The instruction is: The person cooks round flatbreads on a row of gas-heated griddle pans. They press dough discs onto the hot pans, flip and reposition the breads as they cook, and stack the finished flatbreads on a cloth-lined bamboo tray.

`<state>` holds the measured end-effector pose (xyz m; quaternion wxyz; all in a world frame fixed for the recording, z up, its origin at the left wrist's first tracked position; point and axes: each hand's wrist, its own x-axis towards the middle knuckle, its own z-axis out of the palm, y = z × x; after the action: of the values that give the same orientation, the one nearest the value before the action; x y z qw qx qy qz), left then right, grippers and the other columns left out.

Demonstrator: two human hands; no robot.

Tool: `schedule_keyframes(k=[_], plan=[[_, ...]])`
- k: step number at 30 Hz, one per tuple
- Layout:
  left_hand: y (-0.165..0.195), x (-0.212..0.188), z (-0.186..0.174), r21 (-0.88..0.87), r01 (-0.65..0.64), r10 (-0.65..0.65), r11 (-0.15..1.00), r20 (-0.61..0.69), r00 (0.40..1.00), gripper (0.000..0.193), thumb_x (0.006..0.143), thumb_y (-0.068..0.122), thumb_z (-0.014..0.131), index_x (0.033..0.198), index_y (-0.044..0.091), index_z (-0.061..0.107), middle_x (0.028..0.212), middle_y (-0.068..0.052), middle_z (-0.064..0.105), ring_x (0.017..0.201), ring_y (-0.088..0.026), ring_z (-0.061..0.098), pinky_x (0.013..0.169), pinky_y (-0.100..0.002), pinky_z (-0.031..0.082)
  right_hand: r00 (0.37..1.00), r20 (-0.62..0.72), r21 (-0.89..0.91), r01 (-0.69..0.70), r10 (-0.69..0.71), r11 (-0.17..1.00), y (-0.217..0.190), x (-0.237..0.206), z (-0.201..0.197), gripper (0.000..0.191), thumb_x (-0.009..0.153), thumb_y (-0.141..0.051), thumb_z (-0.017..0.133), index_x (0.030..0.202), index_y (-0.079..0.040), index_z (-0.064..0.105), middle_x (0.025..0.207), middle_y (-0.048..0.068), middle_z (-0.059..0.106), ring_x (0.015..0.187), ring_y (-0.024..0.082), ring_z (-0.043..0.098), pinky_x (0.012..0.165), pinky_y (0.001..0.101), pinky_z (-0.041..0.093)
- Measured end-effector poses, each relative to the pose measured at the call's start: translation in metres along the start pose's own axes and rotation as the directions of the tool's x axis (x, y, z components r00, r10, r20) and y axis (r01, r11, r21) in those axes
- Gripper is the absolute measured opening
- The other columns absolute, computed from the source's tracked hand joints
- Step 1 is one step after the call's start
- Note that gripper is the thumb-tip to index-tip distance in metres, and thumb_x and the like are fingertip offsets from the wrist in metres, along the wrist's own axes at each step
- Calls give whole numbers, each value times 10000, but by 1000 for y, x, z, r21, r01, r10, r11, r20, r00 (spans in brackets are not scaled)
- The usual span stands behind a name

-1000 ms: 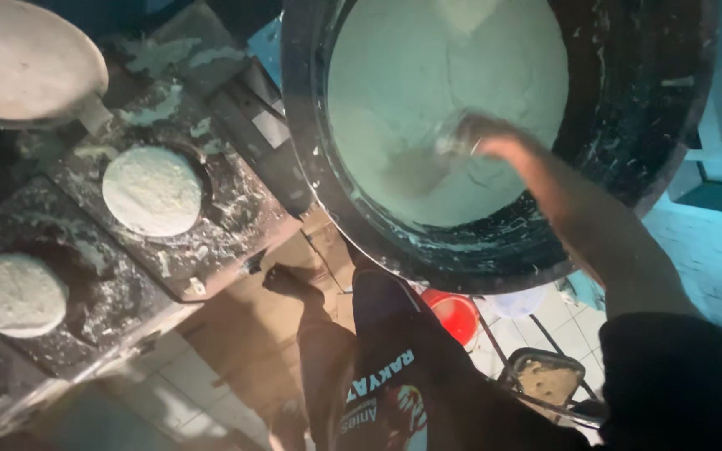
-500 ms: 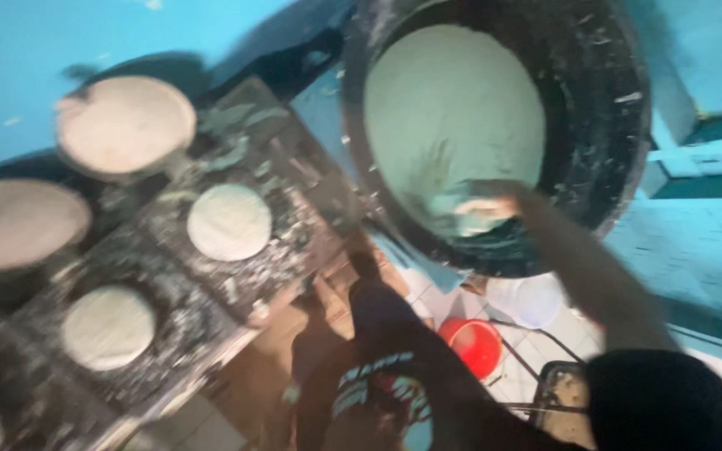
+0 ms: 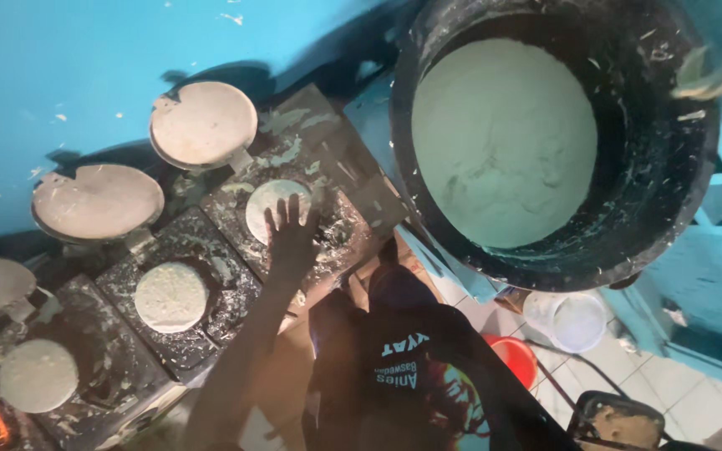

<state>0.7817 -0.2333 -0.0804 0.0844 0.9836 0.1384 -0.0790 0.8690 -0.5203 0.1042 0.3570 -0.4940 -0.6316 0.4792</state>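
While the left hand [image 3: 292, 238] is stretched out over the nearest press, its fingers [image 3: 282, 213] are spread wide and laid flat on the lower edge of a pale round dough disc [image 3: 273, 205]; nothing is gripped. That disc is seated in the dark, batter-spattered press plate [image 3: 340, 230], just left of the big black tub [image 3: 653, 167]. Being round, no long axis can be told for it; it lies flat, face up. Two more discs [image 3: 170, 296] are seen on the neighbouring presses down the row toward lower left, each apart from the next. Round lids [image 3: 202, 124] are tipped open behind the presses, against the blue wall [image 3: 60, 58]. The tub is filled with pale batter [image 3: 503, 142]. At the top right edge a blurred, batter-coated shape [image 3: 716, 71] is seen over the tub rim; it may be the right hand, but its fingers cannot be told. A red bowl [image 3: 516, 359] and a white bucket [image 3: 566, 321] are set on the tiled floor below the tub. No packages or signs are made out.
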Motion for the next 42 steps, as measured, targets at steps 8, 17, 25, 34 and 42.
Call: schedule_keyframes(k=[8,17,25,34,42], plan=[[-45,20,10,-689,264,-317,675,53,947,747,938,226,529,1670,194,385,1380,-141,644,1296,-308,635,1095,-449,529,408,-657,147,-755,634,638,116,-208,-165,433,965,-368,650,1324,-125,635,1217,140,714,1269,350,588,1113,518,426],[8,-3,26,54,107,-100,993,-121,988,876,609,382,798,1338,39,452,1435,-274,490,1321,-484,486,1078,-668,360,-132,-542,231,-973,830,-4,333,-322,-174,424,962,-358,655,1318,-128,639,1220,139,712,1264,348,593,1106,512,434],[-37,-7,33,-594,247,-449,766,-219,866,340,925,166,689,1236,28,674,1220,-173,682,1124,-336,639,956,-443,502,-90,-659,224,-971,747,80,344,-275,-192,416,959,-349,659,1312,-130,644,1223,139,710,1259,346,598,1099,507,442],[-131,-72,-110,-517,103,-457,850,-626,631,216,1017,77,593,1185,-44,653,1205,-199,706,1085,-331,692,961,-417,558,377,-734,346,-507,565,789,251,-88,-182,407,956,-340,665,1306,-132,648,1227,138,708,1254,345,603,1092,502,450],[-167,-171,1,-327,471,-571,819,-392,722,200,872,56,654,1068,56,694,1232,-211,646,1086,-417,637,922,-498,550,873,-301,-46,-415,384,908,264,200,-58,399,954,-331,669,1301,-135,652,1230,138,707,1249,343,608,1086,496,458]])
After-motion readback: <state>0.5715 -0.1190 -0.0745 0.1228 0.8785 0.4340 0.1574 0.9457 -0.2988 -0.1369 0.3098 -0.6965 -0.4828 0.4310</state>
